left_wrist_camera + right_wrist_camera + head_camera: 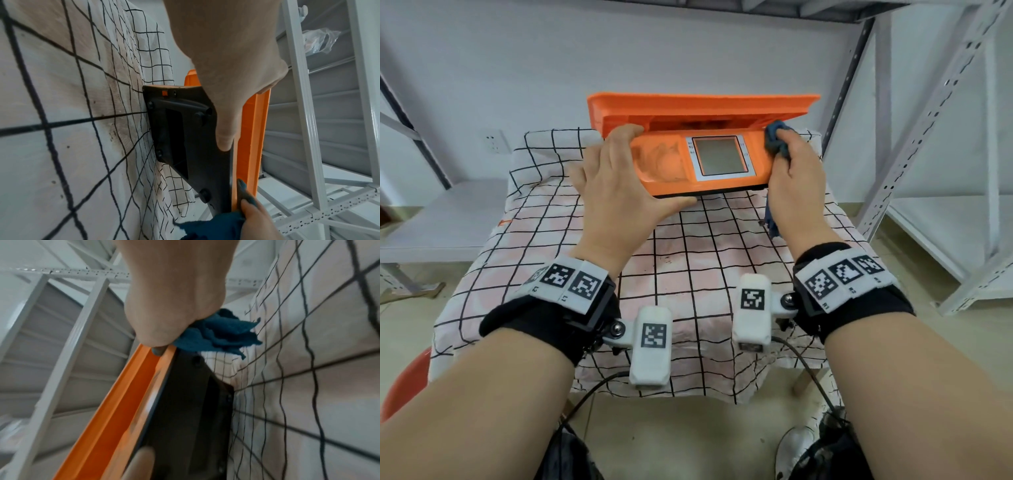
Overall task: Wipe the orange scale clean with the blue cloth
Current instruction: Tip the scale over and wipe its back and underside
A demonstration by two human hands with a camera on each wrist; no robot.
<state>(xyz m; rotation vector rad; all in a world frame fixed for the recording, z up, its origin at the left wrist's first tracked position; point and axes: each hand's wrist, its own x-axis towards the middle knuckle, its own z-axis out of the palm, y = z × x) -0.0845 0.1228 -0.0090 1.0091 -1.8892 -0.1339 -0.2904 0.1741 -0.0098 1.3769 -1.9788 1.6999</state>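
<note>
The orange scale [667, 164] stands tilted at the back of the checked table, its lid [702, 106] raised and its grey display [719, 156] facing me. My left hand [619, 178] grips its left end, fingers over the top and thumb along the front edge. My right hand [791, 171] grips the bunched blue cloth [775, 137] against the scale's right end, near the lid hinge; a tail of cloth hangs below the palm. In the left wrist view the scale's black underside [185, 129] is lifted off the table. The right wrist view shows the blue cloth [216, 334] bulging from my fist.
A black-and-white checked tablecloth [688, 274] covers the small table. Grey metal shelving [928, 137] stands close on the right, a low shelf [431, 219] on the left. A red stool [404, 383] sits at the lower left.
</note>
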